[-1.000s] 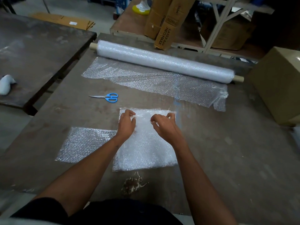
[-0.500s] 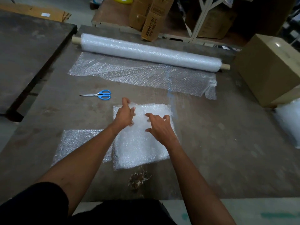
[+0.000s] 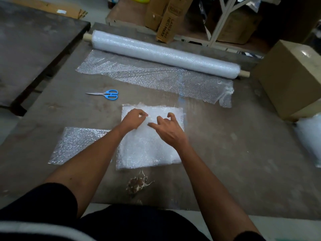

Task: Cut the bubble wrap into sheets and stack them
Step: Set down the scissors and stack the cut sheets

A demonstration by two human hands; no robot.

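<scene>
Stack of cut sheets point(image 3: 149, 146): lies at table centre, directly before the person; sheet count within it cannot be told.
Handling: judged very light, soft, limp and slippery; layers likely shift under a light touch. Best held at edges or corners, pressed flat while aligning.
Left hand point(image 3: 132, 120): over the stack's far left part, fingers curled, appearing to pinch the top layer.
Right hand point(image 3: 167, 130): above the stack, fingers loosely spread and bent, holding nothing.
Single sheet point(image 3: 78, 145): one, lying left of the stack, its right edge hidden under the left forearm.
Roll point(image 3: 165, 53): one, at the far edge, with an unrolled length point(image 3: 156, 75) lying before it.
Scissors point(image 3: 107, 94): one pair, blue-handled, untouched, between roll and stack.
Table point(image 3: 234, 162): one, bearing everything above.
</scene>
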